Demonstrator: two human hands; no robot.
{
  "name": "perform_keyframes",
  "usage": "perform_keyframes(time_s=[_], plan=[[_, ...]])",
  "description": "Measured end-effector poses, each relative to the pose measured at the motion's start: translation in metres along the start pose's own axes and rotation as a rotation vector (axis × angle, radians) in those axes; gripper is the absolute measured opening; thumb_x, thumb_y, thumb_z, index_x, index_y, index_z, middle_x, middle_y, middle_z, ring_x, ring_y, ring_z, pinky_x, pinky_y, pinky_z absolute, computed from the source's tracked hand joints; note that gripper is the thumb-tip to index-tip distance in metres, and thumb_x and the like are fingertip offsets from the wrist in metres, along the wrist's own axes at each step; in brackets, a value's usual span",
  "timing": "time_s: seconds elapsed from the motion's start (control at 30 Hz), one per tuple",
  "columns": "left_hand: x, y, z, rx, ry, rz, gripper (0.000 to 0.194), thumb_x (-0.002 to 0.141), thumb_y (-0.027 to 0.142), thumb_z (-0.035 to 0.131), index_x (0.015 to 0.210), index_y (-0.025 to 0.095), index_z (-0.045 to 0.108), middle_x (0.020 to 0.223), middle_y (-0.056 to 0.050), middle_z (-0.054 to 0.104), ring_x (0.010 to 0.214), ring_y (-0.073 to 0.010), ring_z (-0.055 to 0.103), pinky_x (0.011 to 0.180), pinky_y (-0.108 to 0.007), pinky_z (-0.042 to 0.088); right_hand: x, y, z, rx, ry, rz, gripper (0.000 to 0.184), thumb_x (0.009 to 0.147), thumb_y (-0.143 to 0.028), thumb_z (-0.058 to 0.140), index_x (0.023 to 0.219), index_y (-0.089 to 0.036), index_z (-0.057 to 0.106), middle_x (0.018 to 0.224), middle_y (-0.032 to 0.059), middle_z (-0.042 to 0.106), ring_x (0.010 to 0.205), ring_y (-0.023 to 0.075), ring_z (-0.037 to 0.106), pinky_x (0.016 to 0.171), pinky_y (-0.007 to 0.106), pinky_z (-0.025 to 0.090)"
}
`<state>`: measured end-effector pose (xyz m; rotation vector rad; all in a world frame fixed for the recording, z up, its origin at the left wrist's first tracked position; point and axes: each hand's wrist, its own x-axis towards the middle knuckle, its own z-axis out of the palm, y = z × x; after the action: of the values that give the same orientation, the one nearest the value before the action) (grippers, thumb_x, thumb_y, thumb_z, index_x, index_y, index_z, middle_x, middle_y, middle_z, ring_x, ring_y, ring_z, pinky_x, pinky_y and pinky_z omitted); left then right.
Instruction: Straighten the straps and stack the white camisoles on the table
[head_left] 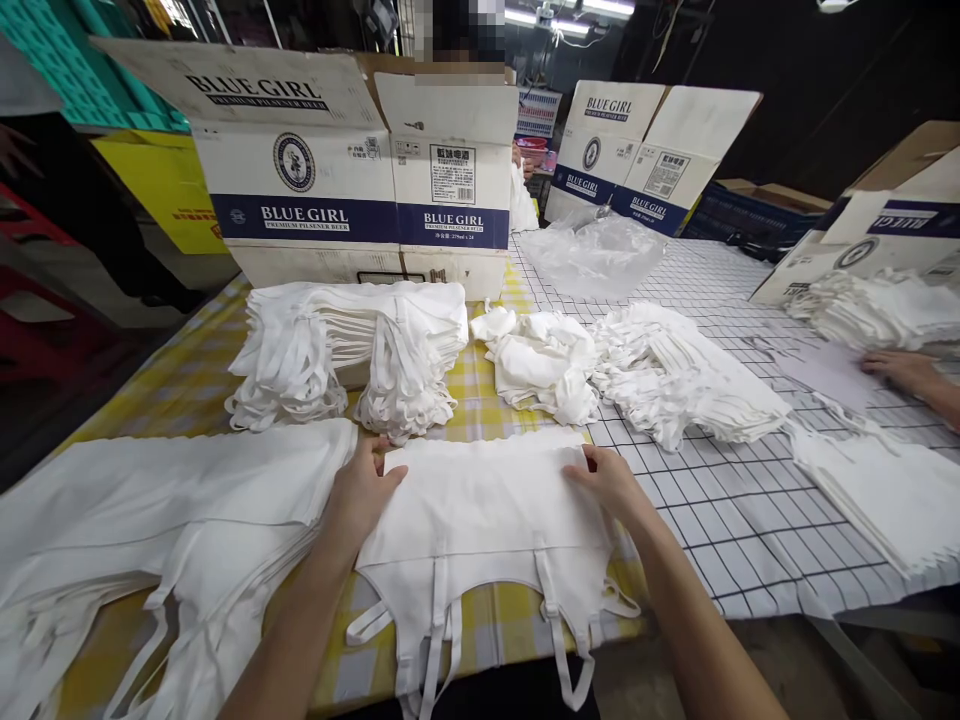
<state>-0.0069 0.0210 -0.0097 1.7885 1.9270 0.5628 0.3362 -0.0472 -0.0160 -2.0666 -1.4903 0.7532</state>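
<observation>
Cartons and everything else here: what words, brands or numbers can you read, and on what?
"BLUE GIRL": front carton, rear carton; blurred on the right carton.
"PREMIUM PILSENER BEER": front carton.
"藍妹啤酒": front carton's label.
"ml x 24": front carton, preceding digits unclear.
Too small or blurred: fine print, round emblems, yellow item's lettering.

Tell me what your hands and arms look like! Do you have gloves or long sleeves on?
No gloves: the left hand and the right hand are both bare. No sleeve shows on the left forearm or the right forearm, and no watch or bracelet either. Some fingers are partly hidden, so I can't tell about rings.
</observation>
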Motion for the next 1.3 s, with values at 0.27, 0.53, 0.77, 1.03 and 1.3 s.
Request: perform_keyframes(time_s=[0.27, 0.53, 0.77, 1.03, 1.3], plan=[[-0.006, -0.005, -0.013, -0.074, -0.115, -0.015, 0.028, 0.068, 0.045, 0.057, 0.069, 0.018, 0.066, 0.063, -0.002, 0.066, 0.061, -0.0205, 0.060, 0.055, -0.027, 0.038, -0.012, -0.003, -0.012, 0.350, -0.147, -0.052, 0.028, 0.073, -0.043, 0.057, 0.079, -0.016, 0.059, 0.074, 0.0017, 0.061, 0.071, 0.0182, 0.056, 0.064, 0.027, 0.043], [-0.005, 0.017, -0.045, -0.331, -0.021, 0.067, 0.038, 0.070, 0.048, 0.061, 0.087, 0.016, 0.069, 0.082, -0.002, 0.072, 0.074, -0.0195, 0.064, 0.064, -0.026, 0.046, -0.020, -0.027, -0.036, 0.573, -0.017, -0.100, 0.037, 0.072, -0.048, 0.063, 0.089, -0.016, 0.062, 0.084, 0.0077, 0.067, 0.080, 0.0242, 0.062, 0.067, 0.032, 0.049], [-0.039, 0.070, -0.129, -0.506, 0.410, 0.390, 0.017, 0.072, 0.025, 0.068, 0.088, 0.020, 0.071, 0.082, 0.002, 0.070, 0.056, -0.0064, 0.053, 0.049, -0.017, 0.041, -0.043, -0.066, -0.101, 0.541, 0.410, -0.547, 0.012, 0.074, -0.032, 0.068, 0.083, -0.025, 0.064, 0.097, 0.0049, 0.063, 0.095, 0.0234, 0.058, 0.076, 0.036, 0.049], [-0.099, -0.038, -0.064, -0.221, -0.307, 0.444, 0.024, 0.076, 0.022, 0.052, 0.084, 0.033, 0.072, 0.107, 0.002, 0.070, 0.099, -0.0212, 0.065, 0.085, -0.032, 0.053, -0.081, 0.017, -0.057, 0.277, -0.262, -0.360, 0.011, 0.080, -0.027, 0.058, 0.080, -0.025, 0.069, 0.113, 0.0076, 0.062, 0.101, 0.0254, 0.056, 0.078, 0.037, 0.048], [-0.144, -0.071, -0.022, -0.132, -0.246, 0.486, 0.026, 0.080, 0.024, 0.047, 0.087, 0.034, 0.070, 0.118, 0.001, 0.064, 0.104, -0.0197, 0.062, 0.085, -0.029, 0.052, -0.105, 0.046, -0.031, 0.236, -0.325, -0.274, 0.022, 0.078, -0.015, 0.051, 0.082, -0.027, 0.069, 0.118, 0.0050, 0.059, 0.105, 0.0256, 0.052, 0.081, 0.038, 0.045]])
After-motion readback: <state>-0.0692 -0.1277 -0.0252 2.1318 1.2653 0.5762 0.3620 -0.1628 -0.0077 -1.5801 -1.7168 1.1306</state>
